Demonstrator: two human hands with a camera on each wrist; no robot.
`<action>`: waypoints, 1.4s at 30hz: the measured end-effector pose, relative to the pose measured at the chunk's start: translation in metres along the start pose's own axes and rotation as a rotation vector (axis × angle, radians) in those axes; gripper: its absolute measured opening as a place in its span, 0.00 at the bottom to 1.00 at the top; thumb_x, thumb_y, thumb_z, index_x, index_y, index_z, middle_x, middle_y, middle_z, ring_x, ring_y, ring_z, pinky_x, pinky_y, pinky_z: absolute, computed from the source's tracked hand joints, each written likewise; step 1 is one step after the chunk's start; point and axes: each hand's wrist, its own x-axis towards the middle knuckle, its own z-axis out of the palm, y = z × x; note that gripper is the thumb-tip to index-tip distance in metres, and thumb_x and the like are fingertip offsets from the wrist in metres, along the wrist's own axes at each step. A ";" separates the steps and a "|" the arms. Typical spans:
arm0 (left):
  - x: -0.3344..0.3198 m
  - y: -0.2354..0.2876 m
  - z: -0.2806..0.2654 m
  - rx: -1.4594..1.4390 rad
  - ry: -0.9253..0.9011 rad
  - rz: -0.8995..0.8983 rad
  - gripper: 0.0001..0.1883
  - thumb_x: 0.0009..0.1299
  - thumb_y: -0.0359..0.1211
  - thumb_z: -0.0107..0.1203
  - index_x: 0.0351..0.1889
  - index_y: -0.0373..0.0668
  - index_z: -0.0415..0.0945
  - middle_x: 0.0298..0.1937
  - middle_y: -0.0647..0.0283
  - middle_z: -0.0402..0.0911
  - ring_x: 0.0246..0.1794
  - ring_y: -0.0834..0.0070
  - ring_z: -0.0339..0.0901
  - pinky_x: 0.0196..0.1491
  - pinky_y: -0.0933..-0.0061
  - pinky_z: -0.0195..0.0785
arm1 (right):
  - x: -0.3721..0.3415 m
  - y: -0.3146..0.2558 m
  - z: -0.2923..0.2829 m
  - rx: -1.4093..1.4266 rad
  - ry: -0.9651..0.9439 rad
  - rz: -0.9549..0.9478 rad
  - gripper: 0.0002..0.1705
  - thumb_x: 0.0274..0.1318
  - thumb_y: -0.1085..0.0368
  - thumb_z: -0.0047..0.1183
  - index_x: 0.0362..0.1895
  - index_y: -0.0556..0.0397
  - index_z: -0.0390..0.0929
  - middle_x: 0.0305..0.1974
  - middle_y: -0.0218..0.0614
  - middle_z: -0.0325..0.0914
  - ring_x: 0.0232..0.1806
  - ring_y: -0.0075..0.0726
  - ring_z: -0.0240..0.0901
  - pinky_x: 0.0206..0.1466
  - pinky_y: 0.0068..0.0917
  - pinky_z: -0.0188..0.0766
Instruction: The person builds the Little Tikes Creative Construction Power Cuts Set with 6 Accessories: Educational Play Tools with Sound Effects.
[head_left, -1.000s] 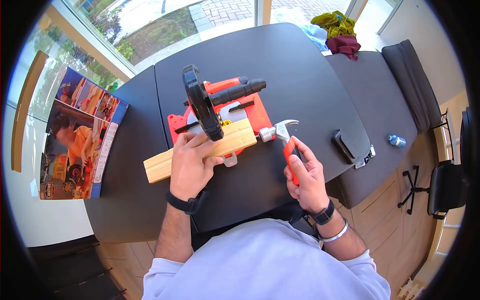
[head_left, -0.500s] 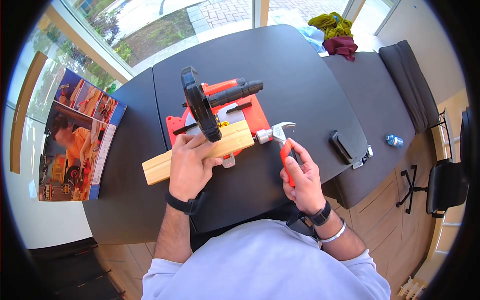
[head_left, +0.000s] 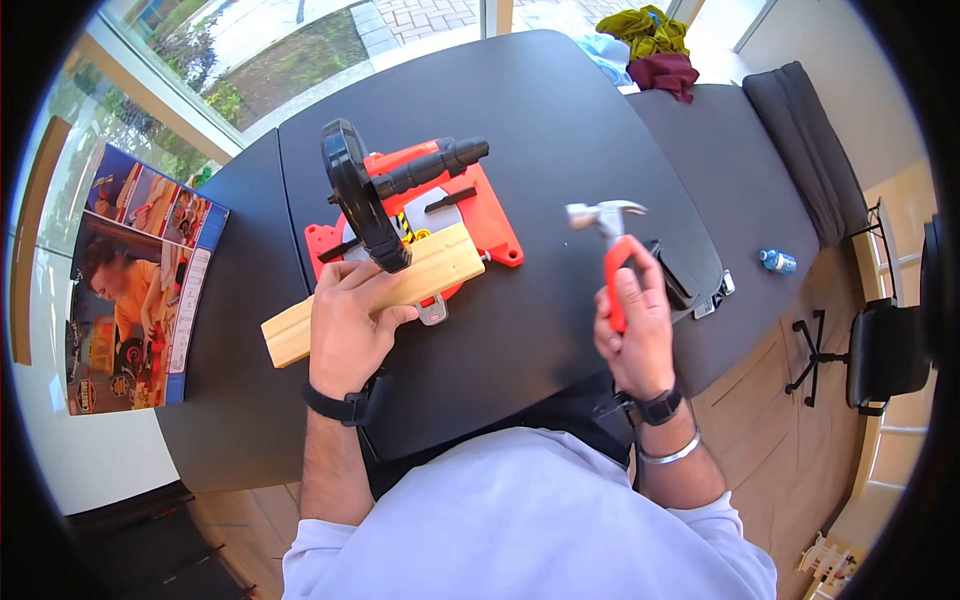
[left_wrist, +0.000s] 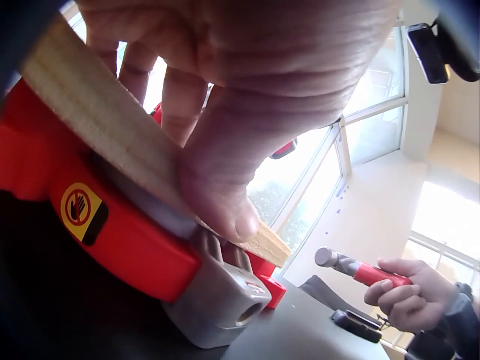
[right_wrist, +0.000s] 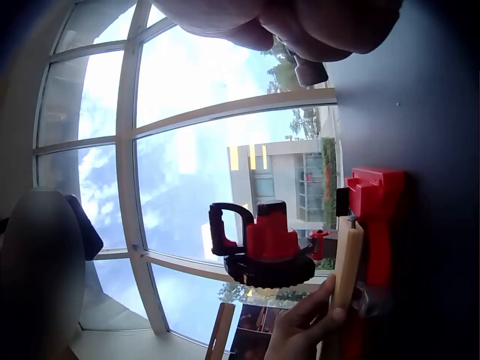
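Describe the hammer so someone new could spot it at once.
On the dark table, find the red and black saw. To its right in the head view, the right hand holds the hammer. Its silvery claw head and red handle distinguish it from the black object nearby.

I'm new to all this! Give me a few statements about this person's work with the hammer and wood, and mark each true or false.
1. The left hand grips the wooden board. True.
2. The hammer's head touches the wooden board. False: the hammer is held clear of it.
3. The red and black saw stands on the dark table. True.
4. The hammer's handle is blue. False: it is red.
5. Both wrists have black bands on them. True.
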 end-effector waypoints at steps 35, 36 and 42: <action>0.005 0.006 -0.002 0.055 -0.013 -0.002 0.28 0.53 0.32 0.81 0.54 0.37 0.91 0.49 0.59 0.92 0.52 0.54 0.77 0.59 0.56 0.74 | -0.009 0.023 0.028 -0.092 -0.257 0.193 0.31 0.86 0.57 0.49 0.84 0.33 0.55 0.28 0.27 0.70 0.16 0.16 0.57 0.17 0.18 0.50; 0.005 0.005 -0.002 0.041 -0.005 0.004 0.28 0.53 0.32 0.81 0.54 0.37 0.91 0.49 0.58 0.92 0.53 0.54 0.77 0.60 0.56 0.74 | -0.007 0.016 0.026 -0.062 -0.242 0.205 0.32 0.85 0.56 0.50 0.85 0.32 0.55 0.29 0.27 0.71 0.16 0.16 0.57 0.17 0.18 0.50; 0.002 0.004 -0.003 0.022 0.001 -0.009 0.27 0.54 0.33 0.81 0.54 0.38 0.91 0.49 0.57 0.92 0.54 0.54 0.78 0.61 0.55 0.74 | 0.007 -0.004 0.008 0.072 0.024 -0.008 0.29 0.86 0.52 0.50 0.82 0.32 0.58 0.34 0.29 0.74 0.16 0.14 0.58 0.17 0.15 0.52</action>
